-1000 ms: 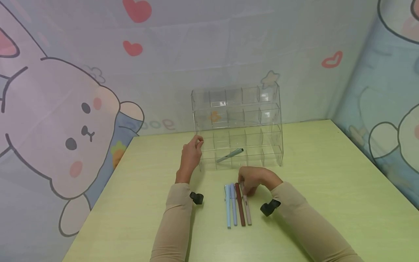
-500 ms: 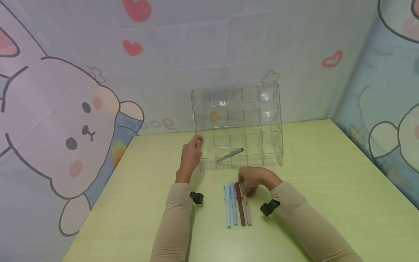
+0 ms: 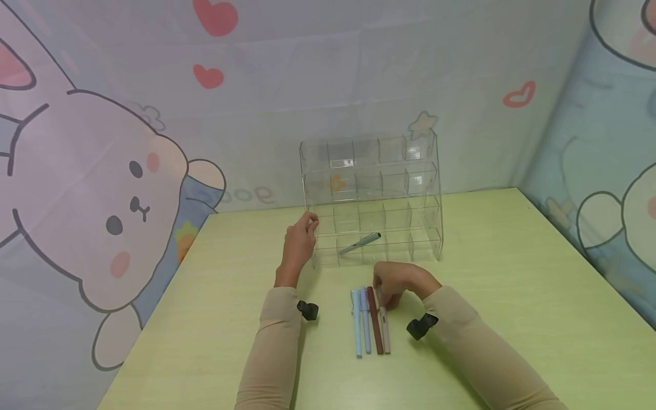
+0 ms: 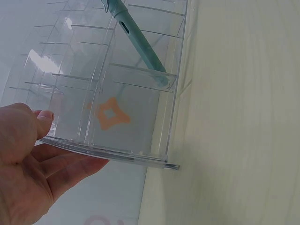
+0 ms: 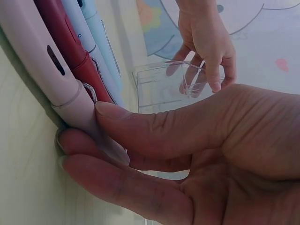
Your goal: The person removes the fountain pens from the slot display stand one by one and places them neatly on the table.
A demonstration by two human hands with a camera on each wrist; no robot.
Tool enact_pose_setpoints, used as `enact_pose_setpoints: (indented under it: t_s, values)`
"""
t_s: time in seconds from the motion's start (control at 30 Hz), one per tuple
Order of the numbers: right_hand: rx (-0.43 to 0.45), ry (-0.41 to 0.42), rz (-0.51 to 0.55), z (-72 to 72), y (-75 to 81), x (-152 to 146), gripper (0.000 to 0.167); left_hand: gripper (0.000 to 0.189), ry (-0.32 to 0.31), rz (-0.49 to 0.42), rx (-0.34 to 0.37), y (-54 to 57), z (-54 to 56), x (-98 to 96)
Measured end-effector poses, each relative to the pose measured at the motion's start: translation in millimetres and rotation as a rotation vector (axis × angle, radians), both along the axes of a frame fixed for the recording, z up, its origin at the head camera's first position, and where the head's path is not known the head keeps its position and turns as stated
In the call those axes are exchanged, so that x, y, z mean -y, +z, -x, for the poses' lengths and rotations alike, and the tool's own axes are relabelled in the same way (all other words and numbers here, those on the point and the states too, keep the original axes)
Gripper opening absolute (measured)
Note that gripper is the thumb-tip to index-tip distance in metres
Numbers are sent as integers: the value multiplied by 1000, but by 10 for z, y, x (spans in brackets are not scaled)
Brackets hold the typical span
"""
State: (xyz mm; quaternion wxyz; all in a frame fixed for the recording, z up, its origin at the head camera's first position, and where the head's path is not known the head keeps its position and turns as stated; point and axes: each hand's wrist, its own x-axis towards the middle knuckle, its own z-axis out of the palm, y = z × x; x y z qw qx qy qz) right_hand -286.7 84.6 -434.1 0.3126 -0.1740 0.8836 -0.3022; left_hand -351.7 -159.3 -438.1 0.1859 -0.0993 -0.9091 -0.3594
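My left hand (image 3: 299,245) grips the left side panel of a clear tiered pen rack (image 3: 439,216), thumb in front and fingers behind in the left wrist view. A green pen (image 3: 360,243) leans tilted in the rack's lowest row. My right hand (image 3: 400,279) pinches the cap end of a pale pink pen (image 5: 35,51) between thumb and fingers. That pen lies on the table, rightmost in a row beside a dark red pen (image 3: 375,322), a light purple pen (image 3: 366,322) and a light blue pen (image 3: 356,324).
The light green table (image 3: 205,319) meets a patterned cloth backdrop (image 3: 359,68) behind the rack. Another cloth side (image 3: 589,171) rises at the right. Black wrist cameras sit on both sleeves.
The lower end of the pale pink pen has swung slightly left, closer to the dark red pen. My left hand and the rack hold still.
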Motion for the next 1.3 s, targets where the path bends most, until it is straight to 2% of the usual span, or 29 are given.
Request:
enact_pose_setpoints:
  t_s: [0.43, 0.67, 0.87, 1.07, 1.3]
  values:
    - [-4, 0, -3, 3, 28, -23, 38, 17, 1, 3, -13, 2, 0, -7]
    - [-12, -1, -5, 4, 59, -59, 30, 16, 3, -3, -6, -1, 1, -8]
    - [3, -30, 91, 20, 159, -152, 45, 16, 6, -1, -5, 0, -5, -9]
    - [-116, -67, 220, 31, 252, -226, 39, 17, 5, -1, -3, -5, -9, -7]
    - [-224, -151, 241, 73, 331, -269, 38, 18, 3, 1, -12, -12, 4, -5]
